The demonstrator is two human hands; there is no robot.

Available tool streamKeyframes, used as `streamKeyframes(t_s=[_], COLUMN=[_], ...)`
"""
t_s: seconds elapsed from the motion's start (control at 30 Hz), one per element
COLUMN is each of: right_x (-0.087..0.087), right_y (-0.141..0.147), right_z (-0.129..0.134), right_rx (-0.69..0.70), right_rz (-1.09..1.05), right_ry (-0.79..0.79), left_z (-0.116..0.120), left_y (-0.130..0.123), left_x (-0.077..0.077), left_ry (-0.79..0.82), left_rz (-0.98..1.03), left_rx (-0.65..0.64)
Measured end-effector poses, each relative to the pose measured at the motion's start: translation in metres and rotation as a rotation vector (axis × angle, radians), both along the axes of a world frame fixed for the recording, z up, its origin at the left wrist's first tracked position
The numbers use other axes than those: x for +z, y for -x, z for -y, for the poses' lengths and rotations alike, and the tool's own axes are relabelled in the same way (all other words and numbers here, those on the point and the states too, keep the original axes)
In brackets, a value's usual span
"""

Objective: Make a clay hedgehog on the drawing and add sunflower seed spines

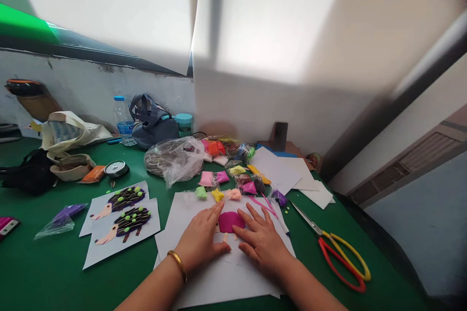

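The left hand (200, 240), with a gold bangle (178, 265) on its wrist, and the right hand (260, 248) rest open on a white paper sheet (219, 284), fingers spread, gripping nothing. Between them, just beside both, lies a flat pink clay piece (231, 222) on the sheet. Small clay packets (222, 177) sit just beyond the sheet. Two hedgehog pictures (122, 233) lie to the left on the green counter (54, 262), and red-and-yellow scissors (341, 262) lie to the right.
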State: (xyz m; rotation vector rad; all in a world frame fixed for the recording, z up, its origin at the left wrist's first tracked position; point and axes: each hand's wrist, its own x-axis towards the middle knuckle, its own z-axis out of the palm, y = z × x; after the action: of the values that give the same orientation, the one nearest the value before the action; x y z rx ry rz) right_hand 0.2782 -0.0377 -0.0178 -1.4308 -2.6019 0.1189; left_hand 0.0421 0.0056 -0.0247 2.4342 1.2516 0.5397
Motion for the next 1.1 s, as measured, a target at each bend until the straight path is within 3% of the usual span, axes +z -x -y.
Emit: streamKeyframes(t_s=[0.8, 1.1], right_x=[0.005, 0.001], right_y=[0.025, 0.020], right_z=[-0.018, -0.023], right_rx=[0.065, -0.012], right_rz=[0.012, -0.006], right_ry=[0.026, 0.005], left_z=[-0.003, -0.004], left_y=[0.006, 0.006], left_x=[0.002, 0.003], left_ry=[0.007, 0.038], left_rz=[0.030, 0.019], left_rx=[-0.040, -0.028])
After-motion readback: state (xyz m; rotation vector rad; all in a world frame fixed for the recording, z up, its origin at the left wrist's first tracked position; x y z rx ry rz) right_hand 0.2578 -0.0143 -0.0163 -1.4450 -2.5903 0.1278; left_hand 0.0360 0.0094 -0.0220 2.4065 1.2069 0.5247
